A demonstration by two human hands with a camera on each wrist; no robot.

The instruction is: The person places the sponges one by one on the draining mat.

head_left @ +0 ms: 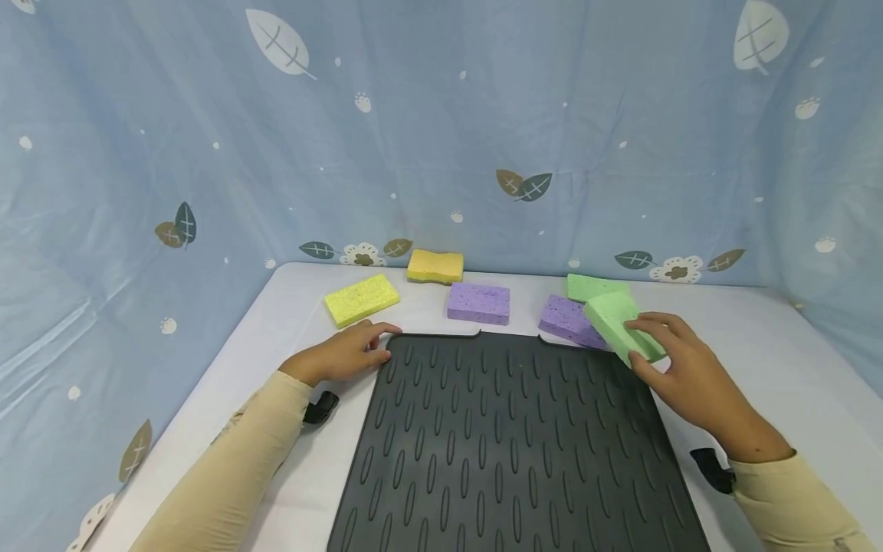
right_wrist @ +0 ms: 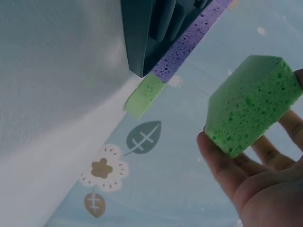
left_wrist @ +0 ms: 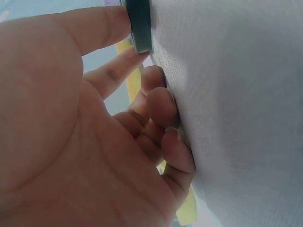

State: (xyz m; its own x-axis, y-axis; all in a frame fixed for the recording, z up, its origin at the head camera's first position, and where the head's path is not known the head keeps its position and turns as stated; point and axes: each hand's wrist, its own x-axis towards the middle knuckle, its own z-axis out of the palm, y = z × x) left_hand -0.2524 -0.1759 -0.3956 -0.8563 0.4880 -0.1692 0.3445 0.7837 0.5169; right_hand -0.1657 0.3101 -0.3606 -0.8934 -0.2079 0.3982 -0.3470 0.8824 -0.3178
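Note:
My right hand [head_left: 683, 372] grips a light green sponge [right_wrist: 253, 104] between thumb and fingers, tilted and raised over the back right corner of the dark ribbed mat [head_left: 497, 429]. In the right wrist view the sponge's porous side faces the camera. At the mat's back left corner, my left hand [head_left: 348, 353] pinches the edge with thumb and index finger. Its other fingers [left_wrist: 161, 104] are curled against the white tabletop. Behind the mat's right part lie a purple sponge [head_left: 569, 320] and a second green sponge [head_left: 595, 287], both partly hidden.
Along the back of the white table [head_left: 731, 337] are a bright yellow sponge [head_left: 362, 299], a deeper yellow sponge [head_left: 434, 266] with wavy sides, and another purple sponge [head_left: 479, 303]. A blue leaf-patterned curtain [head_left: 428, 138] hangs behind and at both sides.

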